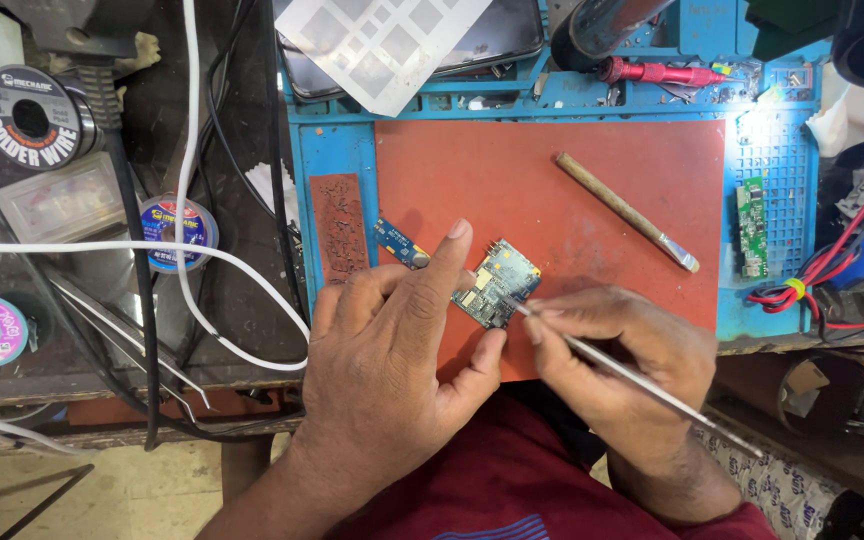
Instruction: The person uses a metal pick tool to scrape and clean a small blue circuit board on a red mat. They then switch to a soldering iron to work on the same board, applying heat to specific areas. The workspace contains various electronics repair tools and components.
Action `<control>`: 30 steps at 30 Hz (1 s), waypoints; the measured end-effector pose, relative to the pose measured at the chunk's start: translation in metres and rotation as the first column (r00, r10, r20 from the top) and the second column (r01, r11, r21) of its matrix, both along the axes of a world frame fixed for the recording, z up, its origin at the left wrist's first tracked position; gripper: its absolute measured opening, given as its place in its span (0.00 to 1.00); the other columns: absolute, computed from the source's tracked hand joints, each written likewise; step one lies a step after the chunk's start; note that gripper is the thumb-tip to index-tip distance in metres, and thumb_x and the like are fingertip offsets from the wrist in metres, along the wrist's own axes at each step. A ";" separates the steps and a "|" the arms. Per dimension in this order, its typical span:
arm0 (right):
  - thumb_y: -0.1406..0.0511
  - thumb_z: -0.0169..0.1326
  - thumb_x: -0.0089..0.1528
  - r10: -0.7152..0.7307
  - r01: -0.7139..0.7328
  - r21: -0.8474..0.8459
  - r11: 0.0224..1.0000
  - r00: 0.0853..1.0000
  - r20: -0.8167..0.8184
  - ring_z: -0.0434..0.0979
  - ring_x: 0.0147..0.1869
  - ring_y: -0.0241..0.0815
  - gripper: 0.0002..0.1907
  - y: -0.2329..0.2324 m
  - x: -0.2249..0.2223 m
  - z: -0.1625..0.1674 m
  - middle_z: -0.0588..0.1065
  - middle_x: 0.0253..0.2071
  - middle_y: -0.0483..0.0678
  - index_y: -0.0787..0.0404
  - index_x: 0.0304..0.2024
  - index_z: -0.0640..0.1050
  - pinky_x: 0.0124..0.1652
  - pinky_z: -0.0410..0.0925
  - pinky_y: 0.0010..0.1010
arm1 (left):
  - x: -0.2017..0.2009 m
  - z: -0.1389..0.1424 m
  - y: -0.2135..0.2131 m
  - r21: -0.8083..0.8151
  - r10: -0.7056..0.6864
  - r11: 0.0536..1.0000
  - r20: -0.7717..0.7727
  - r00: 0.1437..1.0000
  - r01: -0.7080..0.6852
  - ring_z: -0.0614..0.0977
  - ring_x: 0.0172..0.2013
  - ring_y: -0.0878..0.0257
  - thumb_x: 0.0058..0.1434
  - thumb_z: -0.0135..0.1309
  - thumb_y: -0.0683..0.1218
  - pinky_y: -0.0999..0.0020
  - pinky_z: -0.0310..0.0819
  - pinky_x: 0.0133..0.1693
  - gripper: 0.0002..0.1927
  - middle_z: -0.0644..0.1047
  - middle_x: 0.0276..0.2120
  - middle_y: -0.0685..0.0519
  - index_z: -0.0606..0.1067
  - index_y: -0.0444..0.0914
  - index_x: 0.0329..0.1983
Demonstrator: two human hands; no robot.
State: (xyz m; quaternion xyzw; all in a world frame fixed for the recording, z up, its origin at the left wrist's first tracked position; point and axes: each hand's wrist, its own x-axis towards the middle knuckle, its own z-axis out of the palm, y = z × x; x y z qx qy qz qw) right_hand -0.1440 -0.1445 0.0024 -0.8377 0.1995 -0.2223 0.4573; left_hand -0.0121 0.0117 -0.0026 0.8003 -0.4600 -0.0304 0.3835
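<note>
Blue and gold, the small circuit board (pixel 498 284) lies flat on the red mat (pixel 552 200) near its near edge, roughly in the middle of the scene. It looks thin, stiff and very light, the sort of piece that would skate across the mat at a nudge, and its upper face is crowded with tiny metal cans and contacts that seem fragile; bare edges and corners look like the safest places to take hold, with no pressure on the populated face. The left hand (pixel 392 360) is spread open over the mat, grasping nothing, its index finger reaching to the board's far-left edge and its thumb at the near corner, so the board is pinned between them rather than lifted. The right hand (pixel 617 350) is closed in a pen grip on a slim metal probe (pixel 642 385), whose tip meets the board's right side; exactly which part the tip touches is too small to tell, and it may be tweezers rather than a single rod. Just left of the board lies a narrow blue strip board (pixel 399 243), and beside that a dark red textured pad (pixel 338 228). Farther right on the mat rests a wooden-handled tool (pixel 624 209), and beyond it a green circuit board (pixel 751 226) sits on the blue work tray (pixel 327 150). Well to the left, on the tabletop, are spools of solder wire (pixel 30 118) and a white cable (pixel 187 160).
</note>
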 end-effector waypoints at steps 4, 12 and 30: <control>0.75 0.65 0.59 0.021 -0.021 -0.057 0.998 1.000 0.002 0.86 0.42 0.38 0.08 0.000 0.001 0.000 0.82 0.39 0.53 0.68 0.39 0.79 0.42 0.77 0.24 | 0.000 0.000 0.000 0.002 -0.004 1.000 0.000 1.000 0.004 0.76 0.48 0.61 0.57 0.68 0.51 0.60 0.66 0.49 0.43 0.80 0.46 0.57 0.63 0.33 0.72; 0.75 0.65 0.59 -0.026 0.025 -0.032 0.999 1.000 -0.010 0.86 0.41 0.38 0.08 0.001 0.002 0.001 0.82 0.39 0.54 0.68 0.39 0.79 0.40 0.77 0.24 | 0.000 0.000 0.001 0.009 -0.003 1.000 -0.003 1.000 0.003 0.76 0.48 0.60 0.58 0.68 0.52 0.60 0.66 0.49 0.43 0.80 0.46 0.57 0.63 0.33 0.72; 0.75 0.65 0.58 0.042 -0.043 -0.081 0.996 0.999 -0.007 0.86 0.40 0.39 0.08 0.000 0.001 0.003 0.82 0.38 0.54 0.68 0.38 0.79 0.39 0.77 0.24 | 0.000 0.000 0.001 -0.003 0.008 1.000 -0.004 1.000 -0.008 0.76 0.48 0.61 0.57 0.68 0.51 0.59 0.66 0.50 0.43 0.80 0.47 0.58 0.63 0.34 0.72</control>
